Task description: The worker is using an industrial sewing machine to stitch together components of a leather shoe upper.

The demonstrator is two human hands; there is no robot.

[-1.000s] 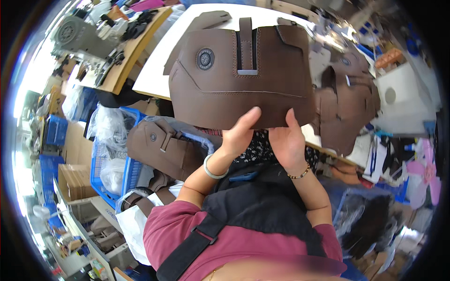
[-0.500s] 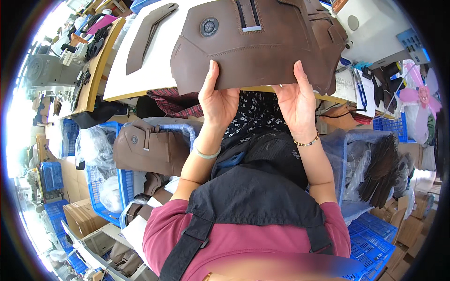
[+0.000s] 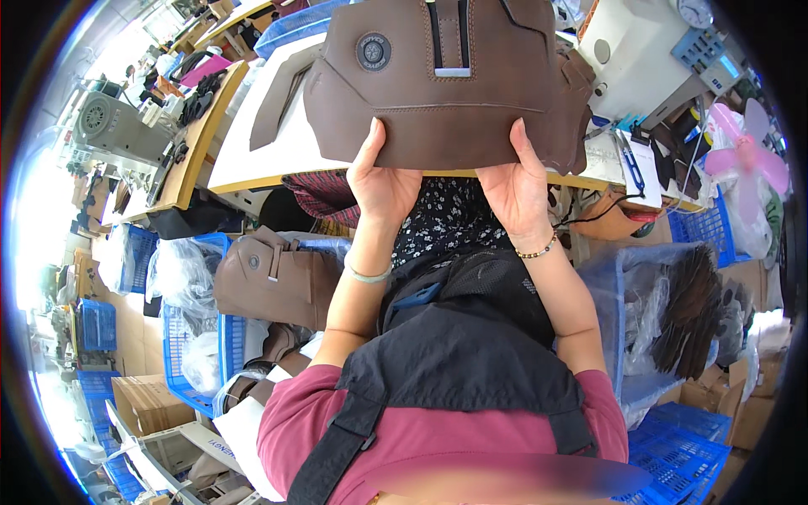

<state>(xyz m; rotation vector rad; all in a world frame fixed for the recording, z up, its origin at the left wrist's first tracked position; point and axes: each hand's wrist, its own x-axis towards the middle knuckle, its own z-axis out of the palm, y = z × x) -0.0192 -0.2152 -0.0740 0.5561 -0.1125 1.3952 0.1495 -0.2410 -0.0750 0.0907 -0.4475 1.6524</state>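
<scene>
A brown leather bag panel [image 3: 459, 93] is held up over the near edge of the white-topped table [image 3: 244, 164]. It bears a round dark badge, stitched seams and a slot with a metal-coloured end. At its lower edge, my left hand [image 3: 384, 187] grips the left part, thumb on the front face and fingers hidden behind. My right hand [image 3: 515, 192] pinches the same edge farther right in the same way. More folded brown leather pieces [image 3: 574, 105] show behind the panel's right side. To the left on the tabletop lies a long brown leather strip [image 3: 276, 109].
A similar brown panel [image 3: 273, 282] rests over a blue crate at my left. At my right, a plastic-lined bin [image 3: 619, 295] holds dark strips. Blue-handled snips [image 3: 629, 164] lie on paper at the table's right, near a white machine [image 3: 627, 55] and a pink fan [image 3: 746, 156].
My view has shifted, so the table and crates sit somewhat lower in the picture. Both hands keep their hold on the panel; the right hand appears slightly farther left.
</scene>
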